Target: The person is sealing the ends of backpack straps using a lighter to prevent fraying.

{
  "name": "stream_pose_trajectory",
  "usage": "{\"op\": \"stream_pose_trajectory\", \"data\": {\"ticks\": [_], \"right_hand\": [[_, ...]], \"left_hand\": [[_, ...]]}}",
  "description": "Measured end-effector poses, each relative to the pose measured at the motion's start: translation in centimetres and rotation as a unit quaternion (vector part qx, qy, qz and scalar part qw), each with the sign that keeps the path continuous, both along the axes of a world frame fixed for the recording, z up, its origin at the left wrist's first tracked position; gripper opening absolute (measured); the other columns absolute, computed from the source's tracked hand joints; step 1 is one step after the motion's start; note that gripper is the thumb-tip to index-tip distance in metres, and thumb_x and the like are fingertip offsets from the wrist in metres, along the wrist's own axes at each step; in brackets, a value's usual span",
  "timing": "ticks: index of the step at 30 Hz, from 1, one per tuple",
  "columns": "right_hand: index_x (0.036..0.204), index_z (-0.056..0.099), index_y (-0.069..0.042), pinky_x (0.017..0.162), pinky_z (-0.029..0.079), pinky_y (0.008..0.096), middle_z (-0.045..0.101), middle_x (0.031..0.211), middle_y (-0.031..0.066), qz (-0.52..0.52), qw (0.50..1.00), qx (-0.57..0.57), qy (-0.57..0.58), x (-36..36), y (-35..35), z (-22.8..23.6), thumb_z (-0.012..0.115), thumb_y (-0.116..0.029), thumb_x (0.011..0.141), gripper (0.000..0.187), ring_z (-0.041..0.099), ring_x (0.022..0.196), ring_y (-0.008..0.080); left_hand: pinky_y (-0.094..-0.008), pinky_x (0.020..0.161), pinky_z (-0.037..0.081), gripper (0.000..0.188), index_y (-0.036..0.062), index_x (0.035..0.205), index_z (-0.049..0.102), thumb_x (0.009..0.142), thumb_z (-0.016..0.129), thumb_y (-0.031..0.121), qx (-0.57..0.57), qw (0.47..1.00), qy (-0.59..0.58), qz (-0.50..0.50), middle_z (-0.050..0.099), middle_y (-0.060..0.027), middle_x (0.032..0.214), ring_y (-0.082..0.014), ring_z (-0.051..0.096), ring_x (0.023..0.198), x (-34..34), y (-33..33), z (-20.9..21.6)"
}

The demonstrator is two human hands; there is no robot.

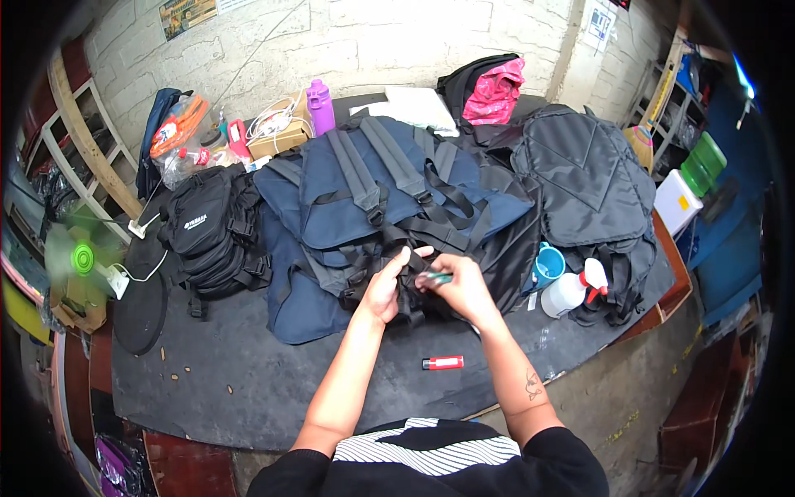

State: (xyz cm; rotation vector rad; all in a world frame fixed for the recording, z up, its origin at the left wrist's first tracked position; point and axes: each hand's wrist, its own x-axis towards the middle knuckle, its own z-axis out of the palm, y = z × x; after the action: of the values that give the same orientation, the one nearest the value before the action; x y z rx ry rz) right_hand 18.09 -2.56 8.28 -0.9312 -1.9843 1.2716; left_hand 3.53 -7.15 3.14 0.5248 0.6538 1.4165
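Note:
In front of me my left hand (386,286) is closed on a black webbing strap (397,248) that hangs from the navy blue backpack (331,219). My right hand (460,286) is closed around a small green-handled tool (436,278), held right by the strap; its tip is blurred, so its kind does not show. Grey padded shoulder straps (352,166) lie across the top of the navy backpack. Below the hands, a small red stick-shaped thing with a black end (443,363), much like a lighter, lies on the black tabletop (331,398).
A small black bag (211,224) stands on the left, a black backpack (584,174) on the right. By the latter are a white spray bottle (567,294) and a blue mug (548,265). A purple bottle (320,106) stands behind. A green fan (81,258) is far left.

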Motion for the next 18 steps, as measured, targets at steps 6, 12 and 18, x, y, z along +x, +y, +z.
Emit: {"op": "stream_pose_trajectory", "data": {"ticks": [6, 12, 18], "right_hand": [[0.069, 0.051, 0.000, 0.052, 0.038, 0.0284, 0.053, 0.057, 0.0073, -0.240, 0.966, 0.091, -0.007, 1.8, 5.2, -1.6, 0.069, -0.016, 0.073, 0.024, 0.046, 0.054, 0.0103], [0.097, 0.044, -0.002, 0.062, 0.043, 0.0370, 0.056, 0.081, 0.0142, -0.250, 0.953, 0.162, 0.051, 1.8, 2.3, -3.0, 0.060, -0.020, 0.082, 0.029, 0.057, 0.070, 0.0262], [0.093, 0.051, 0.000, 0.061, 0.042, 0.0310, 0.052, 0.077, 0.0092, -0.041, 0.979, 0.202, 0.004, 5.1, -7.3, -6.5, 0.064, -0.020, 0.078, 0.028, 0.051, 0.065, 0.0209]], "left_hand": [[-0.0264, 0.066, 0.045, 0.037, -0.0092, 0.111, 0.049, 0.078, 0.051, 0.006, -0.015, 0.995, 0.031, -0.097, 0.054, -0.0048, 0.079, -0.0135, 0.053, 0.066, -0.3, -0.5, -2.0], [-0.0363, 0.073, 0.052, 0.032, -0.0060, 0.109, 0.051, 0.081, 0.053, 0.008, -0.064, 0.992, 0.055, -0.089, 0.059, -0.0097, 0.083, -0.0201, 0.061, 0.074, -1.7, -1.7, -0.3], [-0.0363, 0.067, 0.046, 0.034, -0.0056, 0.105, 0.050, 0.083, 0.044, 0.020, -0.006, 0.989, -0.120, -0.081, 0.056, -0.0116, 0.082, -0.0225, 0.054, 0.070, -3.0, -0.9, -0.1]]}}
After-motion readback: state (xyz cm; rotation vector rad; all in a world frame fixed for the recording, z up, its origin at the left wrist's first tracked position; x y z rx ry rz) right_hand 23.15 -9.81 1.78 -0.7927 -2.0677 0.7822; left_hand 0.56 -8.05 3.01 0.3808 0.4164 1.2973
